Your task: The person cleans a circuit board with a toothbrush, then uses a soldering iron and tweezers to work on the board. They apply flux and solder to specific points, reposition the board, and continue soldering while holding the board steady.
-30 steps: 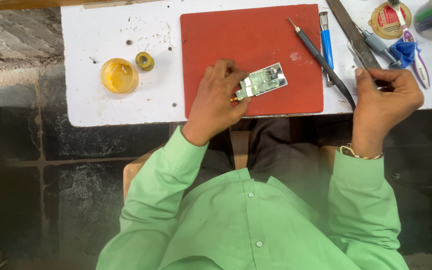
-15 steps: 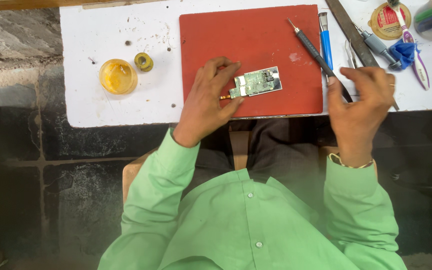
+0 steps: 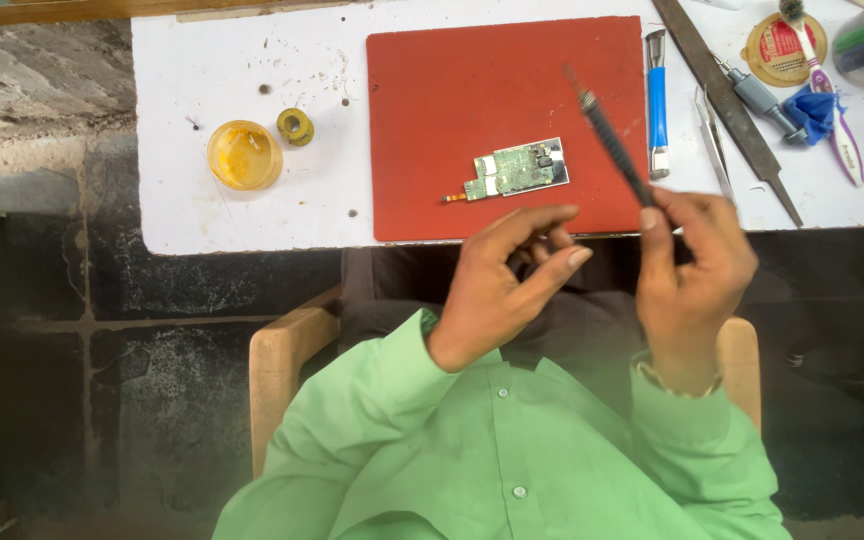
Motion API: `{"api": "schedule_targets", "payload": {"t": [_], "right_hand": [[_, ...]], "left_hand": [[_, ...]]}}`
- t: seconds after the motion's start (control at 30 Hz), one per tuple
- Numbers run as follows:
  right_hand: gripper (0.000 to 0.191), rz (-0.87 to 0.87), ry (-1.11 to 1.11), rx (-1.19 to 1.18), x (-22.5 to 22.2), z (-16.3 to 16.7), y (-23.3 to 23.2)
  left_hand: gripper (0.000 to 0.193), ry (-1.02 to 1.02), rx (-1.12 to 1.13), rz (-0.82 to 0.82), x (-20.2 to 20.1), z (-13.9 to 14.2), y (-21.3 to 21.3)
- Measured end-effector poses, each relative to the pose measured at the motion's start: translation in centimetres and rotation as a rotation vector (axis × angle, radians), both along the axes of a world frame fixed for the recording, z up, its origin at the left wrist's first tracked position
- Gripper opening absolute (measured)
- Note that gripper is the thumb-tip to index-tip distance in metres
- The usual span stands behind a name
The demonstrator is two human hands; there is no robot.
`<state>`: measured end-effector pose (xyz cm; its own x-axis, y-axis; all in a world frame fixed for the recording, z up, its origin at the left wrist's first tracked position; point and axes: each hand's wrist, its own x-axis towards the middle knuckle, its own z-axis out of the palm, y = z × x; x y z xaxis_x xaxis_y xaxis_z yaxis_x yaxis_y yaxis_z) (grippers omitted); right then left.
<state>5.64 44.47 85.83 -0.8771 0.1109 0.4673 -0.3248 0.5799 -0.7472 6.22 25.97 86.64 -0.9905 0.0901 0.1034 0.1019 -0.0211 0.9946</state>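
A small green circuit board (image 3: pixel 514 170) lies on the red mat (image 3: pixel 452 90) near its front edge, with nothing touching it. My left hand (image 3: pixel 504 280) hovers just below the table's front edge, fingers loosely curled and holding nothing. My right hand (image 3: pixel 694 272) grips a thin black soldering iron (image 3: pixel 612 148) by its handle; the tip points up and left over the mat, to the right of the board.
On the white table (image 3: pixel 182 70) sit a yellow flux tin (image 3: pixel 243 155) and a small solder spool (image 3: pixel 295 126) at left. Right of the mat lie a blue-handled tool (image 3: pixel 658 105), tweezers (image 3: pixel 714 140), a long file (image 3: pixel 722 95), a round tin (image 3: pixel 780 47) and a toothbrush (image 3: pixel 832 110).
My left hand let go of the circuit board and pulled back off the table. My right hand picked up the soldering iron and drew it toward me.
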Motion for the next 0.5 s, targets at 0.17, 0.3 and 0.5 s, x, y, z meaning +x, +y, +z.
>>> {"api": "schedule_targets", "payload": {"t": [0.17, 0.3, 0.5], "right_hand": [[0.022, 0.039, -0.179, -0.098, 2.4, 2.1, -1.4], [0.022, 0.016, -0.044, 0.012, 6.9, 0.4, 0.6], [0.021, 0.094, -0.873, 0.197, 14.5, -8.4, 9.2]], "left_hand": [[0.032, -0.113, 0.213, -0.098, -1.7, -1.0, 2.8], [0.030, -0.196, 0.166, -0.151, -2.1, -1.6, 3.6], [0.029, -0.077, 0.130, -0.220, -2.8, -2.0, 4.0]]}}
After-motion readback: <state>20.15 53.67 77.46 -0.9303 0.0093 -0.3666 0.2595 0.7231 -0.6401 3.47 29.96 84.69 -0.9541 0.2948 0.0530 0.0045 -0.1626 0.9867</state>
